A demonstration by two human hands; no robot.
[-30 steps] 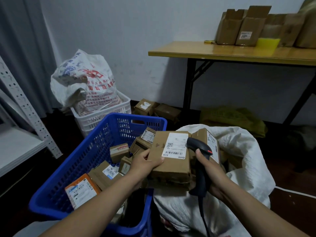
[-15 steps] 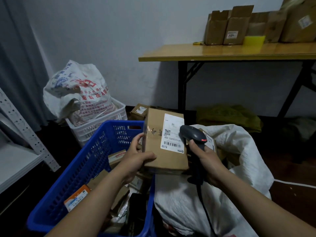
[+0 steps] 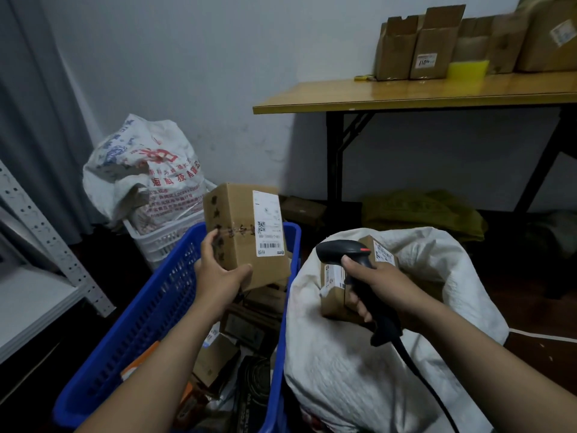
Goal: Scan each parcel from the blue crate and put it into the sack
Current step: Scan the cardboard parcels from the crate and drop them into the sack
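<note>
- Your left hand (image 3: 218, 273) grips the box (image 3: 237, 226) at its lower left corner, thumb across the front and fingers (image 3: 211, 245) round the side. The box stands on end above the far part of the crate (image 3: 150, 323), its long axis near upright.
- Your right hand (image 3: 381, 285) is wrapped round the scanner (image 3: 343, 250) grip, held over the mouth of the sack (image 3: 359, 370), with parcels (image 3: 334, 292) lying in it below.
- What the scan turns on: the label (image 3: 268, 220) faces you and rightward, and its barcode (image 3: 270, 245) sits low on it, up and left of the scanner nose. The nose points left toward it, and the two are apart.
- The scan looks to be the step in hand; tip the nose up at the barcode.
- The sack lies to the right of the box, across the crate rim. Your left hand must carry it over.
</note>
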